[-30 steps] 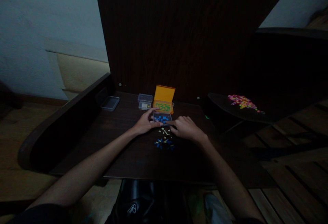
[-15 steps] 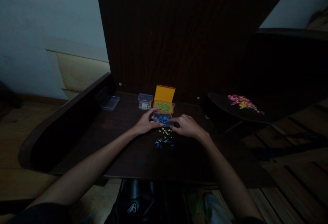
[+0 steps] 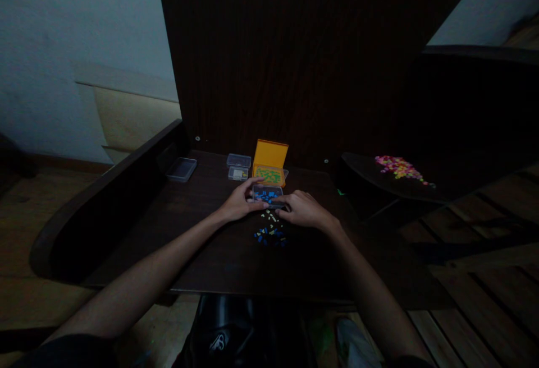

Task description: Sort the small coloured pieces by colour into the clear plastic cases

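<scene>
Dark wooden panel (image 3: pixel 311 65), upright, backing the whole arrangement in dim light. Below it, the wooden surface (image 3: pixel 219 267), bounded at left by a raised side board (image 3: pixel 105 199) with a rounded front end. At right, a dark shelf (image 3: pixel 357 174). Left hand (image 3: pixel 241 202) and right hand (image 3: pixel 303 208), bare, meeting near the middle of the surface. Yellow box (image 3: pixel 270 153), lid raised, its tray portion filled with green pieces (image 3: pixel 269 176). Heap of pink and yellow beads (image 3: pixel 400 167), spread on the shelf. Clear plastic box (image 3: pixel 273 206), uncovered, just in front of the yellow box and containing blue pieces (image 3: pixel 264 196); the left grip spans its left end, thumb at the near edge and fingers at the far edge, while the right grip is bent at its right end, index finger extended over the rim; whether the right fingertips hold a piece cannot be told. Clear tray (image 3: pixel 181 170), beside the side board. Mixed pile of blue and cream pieces (image 3: pixel 264 239), nearest the person. Clear case (image 3: pixel 238 160), directly behind a smaller clear case (image 3: pixel 232 174), both left of the yellow box. Cream pieces (image 3: pixel 273 215), scattered between clear plastic box and mixed pile
</scene>
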Tool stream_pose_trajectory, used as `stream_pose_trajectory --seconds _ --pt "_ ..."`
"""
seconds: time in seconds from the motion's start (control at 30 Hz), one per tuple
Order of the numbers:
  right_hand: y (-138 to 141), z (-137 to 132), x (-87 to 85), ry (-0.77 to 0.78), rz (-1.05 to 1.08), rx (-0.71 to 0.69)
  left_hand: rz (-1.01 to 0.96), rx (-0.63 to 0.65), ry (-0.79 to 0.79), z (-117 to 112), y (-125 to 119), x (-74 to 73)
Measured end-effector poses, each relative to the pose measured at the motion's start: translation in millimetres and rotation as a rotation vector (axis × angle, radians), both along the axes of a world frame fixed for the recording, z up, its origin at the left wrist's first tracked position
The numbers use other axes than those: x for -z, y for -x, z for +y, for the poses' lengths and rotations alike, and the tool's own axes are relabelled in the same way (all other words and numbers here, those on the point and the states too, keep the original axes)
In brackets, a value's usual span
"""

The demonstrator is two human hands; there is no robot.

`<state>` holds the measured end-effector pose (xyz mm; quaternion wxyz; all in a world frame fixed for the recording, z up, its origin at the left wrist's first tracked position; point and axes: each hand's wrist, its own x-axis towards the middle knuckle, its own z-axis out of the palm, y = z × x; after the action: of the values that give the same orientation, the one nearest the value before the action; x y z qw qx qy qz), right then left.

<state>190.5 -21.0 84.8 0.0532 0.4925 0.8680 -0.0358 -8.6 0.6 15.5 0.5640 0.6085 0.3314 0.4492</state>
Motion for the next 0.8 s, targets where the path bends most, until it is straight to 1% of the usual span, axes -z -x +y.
stream_pose_trajectory --seconds 0.17,0.33,0.4,0.47,0.63,0.7,0.8 --pt "-0.5 -0.4 0.4 -0.005 0.042 -0.005 -0.002 0.006 0.002 -0.2 0.0 -1.3" --pt "-11.0 -2.5 -3.3 -0.035 0.215 0.015 0.011 0.001 0.003 -0.7 0.2 -1.4" --pt "-15.3 -5.0 -4.5 -0.015 0.291 -0.008 0.009 0.002 0.004 -0.3 0.4 -0.4" --pt "-18.0 -8.3 -4.0 0.036 0.329 -0.045 0.004 -0.004 0.004 0.2 0.6 0.4" --pt "-17.5 -17.4 5.3 0.214 0.255 -0.121 0.015 -0.027 0.011 0.1 1.6 -0.5" --pt "-16.6 -19.9 10.3 0.245 0.215 -0.117 0.024 -0.03 0.01 -0.5 1.8 -1.5" --pt "-16.5 -22.2 16.0 0.244 0.186 -0.087 0.031 -0.029 0.012 -1.2 1.9 -2.2"
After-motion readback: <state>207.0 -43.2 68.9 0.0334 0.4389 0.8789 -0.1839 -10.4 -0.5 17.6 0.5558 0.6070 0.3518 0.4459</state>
